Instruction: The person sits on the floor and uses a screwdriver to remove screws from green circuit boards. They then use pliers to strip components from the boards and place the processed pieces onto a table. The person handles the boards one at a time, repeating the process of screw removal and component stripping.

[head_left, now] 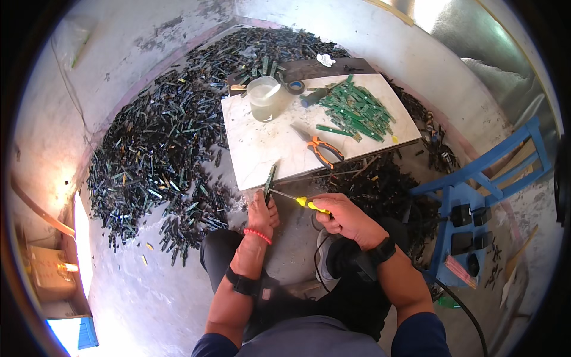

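My left hand (pixel 260 215), with red beads at its wrist, is closed around a narrow dark strip with a green circuit board (pixel 271 176), held upright by the table's front edge. A screwdriver (pixel 305 203) with a yellow handle is gripped in my right hand (pixel 352 221). Its thin metal shaft points left, and the tip meets or nearly meets the strip just above my left fingers. On the white tabletop (pixel 253 152) ahead lie orange-and-black pliers (pixel 321 149) and a heap of green circuit board strips (pixel 360 107).
A jar of cloudy liquid (pixel 264 101) and a roll of dark tape (pixel 295 87) stand toward the table's back. Dark strips form a large pile (pixel 160 143) on the floor at left. A blue chair (pixel 458 199) holding small black boxes stands at right.
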Motion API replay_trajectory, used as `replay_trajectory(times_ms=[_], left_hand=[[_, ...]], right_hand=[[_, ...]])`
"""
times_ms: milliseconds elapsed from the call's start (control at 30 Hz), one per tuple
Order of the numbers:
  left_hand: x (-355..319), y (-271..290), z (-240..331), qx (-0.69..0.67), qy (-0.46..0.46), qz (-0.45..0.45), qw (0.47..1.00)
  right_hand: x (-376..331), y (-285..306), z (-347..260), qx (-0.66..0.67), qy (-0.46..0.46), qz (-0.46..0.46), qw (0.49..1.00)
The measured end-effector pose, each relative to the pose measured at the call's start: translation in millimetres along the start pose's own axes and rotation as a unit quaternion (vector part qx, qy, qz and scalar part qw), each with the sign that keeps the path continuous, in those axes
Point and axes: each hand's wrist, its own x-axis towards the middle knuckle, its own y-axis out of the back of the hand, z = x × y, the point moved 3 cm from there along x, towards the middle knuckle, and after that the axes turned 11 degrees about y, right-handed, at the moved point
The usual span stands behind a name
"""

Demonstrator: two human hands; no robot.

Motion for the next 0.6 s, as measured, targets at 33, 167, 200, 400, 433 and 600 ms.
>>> replay_trajectory(times_ms=[33, 167, 200, 400, 433, 600], left_hand=[[0, 1, 0, 0.001, -0.003, 0.0, 1.0], [3, -5, -11, 0.0, -0.002, 0.006, 1.0], [2, -8, -9, 0.004, -0.001, 0.001, 1.0], [0, -4, -1, -0.012, 0.003, 0.018, 1.0], [-3, -8, 1, -0.005, 0.005, 0.017, 1.0], [-7, -6, 2, 0.027, -0.015, -0.001, 1.0]], right_hand=[[-1, -2, 2, 0.022, -0.005, -0.001, 1.0], [-8, -15, -2, -0.208, 0.134, 0.083, 0.965], [4, -2, 11, -0.456, 0.482, 0.064, 0.745], [-17, -53, 0, -0.645, 0.384, 0.098, 0.654], [-18, -51, -2, -0.621, 0.387, 0.109, 0.673], [-2, -15, 2, 0.003, 0.051, 0.071, 0.996]])
